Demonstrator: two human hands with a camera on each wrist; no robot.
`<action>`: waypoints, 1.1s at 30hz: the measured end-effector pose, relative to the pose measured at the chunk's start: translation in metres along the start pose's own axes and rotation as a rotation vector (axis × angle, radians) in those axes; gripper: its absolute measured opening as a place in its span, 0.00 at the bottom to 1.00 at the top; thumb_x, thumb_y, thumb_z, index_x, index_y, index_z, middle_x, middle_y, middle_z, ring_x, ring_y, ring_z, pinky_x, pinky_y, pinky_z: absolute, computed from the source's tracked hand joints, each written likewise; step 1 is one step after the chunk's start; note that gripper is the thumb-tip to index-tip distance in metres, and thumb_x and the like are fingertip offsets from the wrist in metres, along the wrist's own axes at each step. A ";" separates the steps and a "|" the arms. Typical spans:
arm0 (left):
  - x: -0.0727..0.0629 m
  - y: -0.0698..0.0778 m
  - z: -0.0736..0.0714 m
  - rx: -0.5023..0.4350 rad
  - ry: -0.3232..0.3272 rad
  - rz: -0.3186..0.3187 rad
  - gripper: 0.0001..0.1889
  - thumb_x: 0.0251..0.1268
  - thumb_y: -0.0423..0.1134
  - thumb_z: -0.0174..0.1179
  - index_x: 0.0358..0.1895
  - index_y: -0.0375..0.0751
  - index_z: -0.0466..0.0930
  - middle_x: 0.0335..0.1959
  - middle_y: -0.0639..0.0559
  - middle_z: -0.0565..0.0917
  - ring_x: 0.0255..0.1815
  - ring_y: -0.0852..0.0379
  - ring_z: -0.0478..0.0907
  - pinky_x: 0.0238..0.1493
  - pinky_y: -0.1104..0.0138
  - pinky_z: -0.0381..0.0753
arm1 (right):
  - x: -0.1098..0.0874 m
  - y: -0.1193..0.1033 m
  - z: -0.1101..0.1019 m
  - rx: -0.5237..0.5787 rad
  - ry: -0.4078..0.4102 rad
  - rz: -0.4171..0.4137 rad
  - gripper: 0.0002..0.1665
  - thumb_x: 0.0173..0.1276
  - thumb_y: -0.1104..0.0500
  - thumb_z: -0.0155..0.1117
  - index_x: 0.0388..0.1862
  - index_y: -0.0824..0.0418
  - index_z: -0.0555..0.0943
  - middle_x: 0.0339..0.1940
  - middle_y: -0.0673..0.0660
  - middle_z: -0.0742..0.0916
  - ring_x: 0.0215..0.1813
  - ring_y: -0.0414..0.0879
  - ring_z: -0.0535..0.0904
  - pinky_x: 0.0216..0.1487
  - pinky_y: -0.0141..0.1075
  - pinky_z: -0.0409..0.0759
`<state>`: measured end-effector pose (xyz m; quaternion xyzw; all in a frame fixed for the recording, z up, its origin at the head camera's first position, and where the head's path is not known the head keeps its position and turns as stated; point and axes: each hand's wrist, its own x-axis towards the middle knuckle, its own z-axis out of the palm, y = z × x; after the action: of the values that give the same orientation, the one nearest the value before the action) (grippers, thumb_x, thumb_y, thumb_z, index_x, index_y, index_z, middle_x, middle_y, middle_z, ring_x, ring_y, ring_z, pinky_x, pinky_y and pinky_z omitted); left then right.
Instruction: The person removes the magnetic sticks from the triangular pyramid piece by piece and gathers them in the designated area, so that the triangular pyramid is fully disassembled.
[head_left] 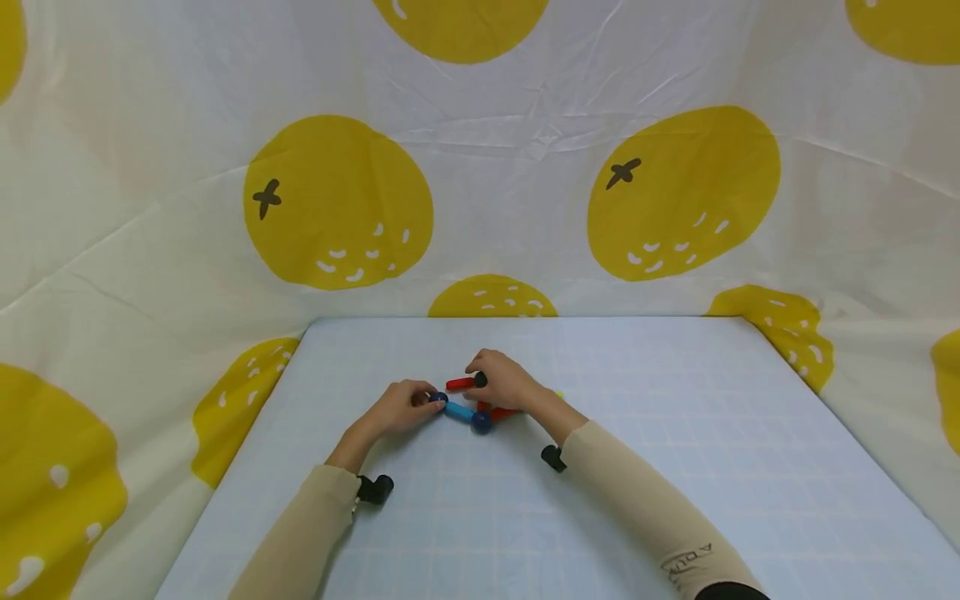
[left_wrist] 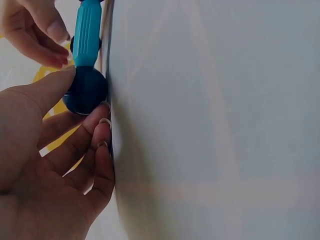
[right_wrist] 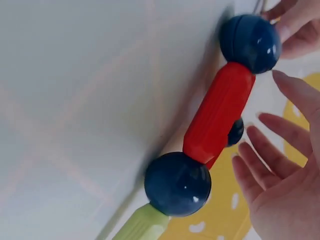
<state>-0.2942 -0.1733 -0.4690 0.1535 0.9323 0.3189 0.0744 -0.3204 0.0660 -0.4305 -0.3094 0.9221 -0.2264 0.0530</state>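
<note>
Well, we see a toy frame of rods and balls just left of centre in the head view, with a hand at either side of it. Our left hand (head_left: 401, 407) pinches the end ball (left_wrist: 86, 92) between thumb and fingers. Our right hand (head_left: 501, 379) is released, its fingers loosely spread round a small dark ball (head_left: 481, 380); the right wrist view shows a gap between fingertips and ball.

The pale blue tablecloth (head_left: 675, 467) reaches a straight far edge just below mid-height, while its sides slant outward to the lower corners. The frame lies nearer that far edge than the bottom of the picture, and the broadest stretch of cloth spreads to the right. Behind hangs a creased white backdrop (head_left: 510, 208) printed with yellow fruit.

The balls are round, glossy and dark blue, with highlights in the right wrist view. A ridged bright blue rod (head_left: 459, 412) joins the end ball to the joint ball (head_left: 482, 422); from there a faceted red rod (right_wrist: 217, 112) meets a lower ball (right_wrist: 177, 184) bearing a pale green rod (right_wrist: 142, 224). Beige sleeves (head_left: 300, 533) cover our forearms.
</note>
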 end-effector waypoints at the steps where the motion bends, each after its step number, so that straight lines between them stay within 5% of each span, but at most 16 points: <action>1: 0.000 0.000 0.001 -0.004 0.000 -0.002 0.16 0.73 0.47 0.64 0.54 0.40 0.84 0.33 0.53 0.81 0.35 0.56 0.74 0.39 0.63 0.75 | -0.003 0.000 0.001 -0.012 0.005 -0.008 0.26 0.70 0.51 0.71 0.61 0.65 0.83 0.59 0.60 0.82 0.60 0.53 0.77 0.66 0.46 0.75; 9: 0.000 -0.004 0.004 -0.022 0.019 0.022 0.16 0.73 0.46 0.64 0.53 0.38 0.85 0.32 0.54 0.81 0.34 0.57 0.74 0.38 0.64 0.74 | -0.019 -0.004 0.011 -0.072 -0.008 -0.040 0.25 0.69 0.48 0.72 0.55 0.64 0.86 0.53 0.59 0.85 0.46 0.48 0.76 0.46 0.38 0.78; 25: -0.001 0.000 0.002 -0.045 0.030 0.032 0.15 0.72 0.45 0.65 0.52 0.38 0.85 0.31 0.54 0.81 0.32 0.57 0.74 0.37 0.64 0.74 | -0.014 -0.013 0.019 -0.044 -0.070 -0.034 0.13 0.69 0.52 0.73 0.44 0.60 0.90 0.37 0.49 0.86 0.37 0.41 0.76 0.42 0.33 0.78; 33: -0.002 0.000 -0.001 -0.044 0.021 0.022 0.15 0.73 0.46 0.64 0.53 0.39 0.85 0.32 0.54 0.82 0.33 0.57 0.74 0.38 0.63 0.74 | -0.010 -0.017 0.026 -0.064 -0.081 0.012 0.09 0.69 0.52 0.73 0.38 0.56 0.89 0.25 0.45 0.83 0.30 0.41 0.75 0.31 0.31 0.76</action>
<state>-0.2924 -0.1741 -0.4683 0.1588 0.9240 0.3419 0.0645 -0.2968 0.0496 -0.4464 -0.3142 0.9278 -0.1837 0.0816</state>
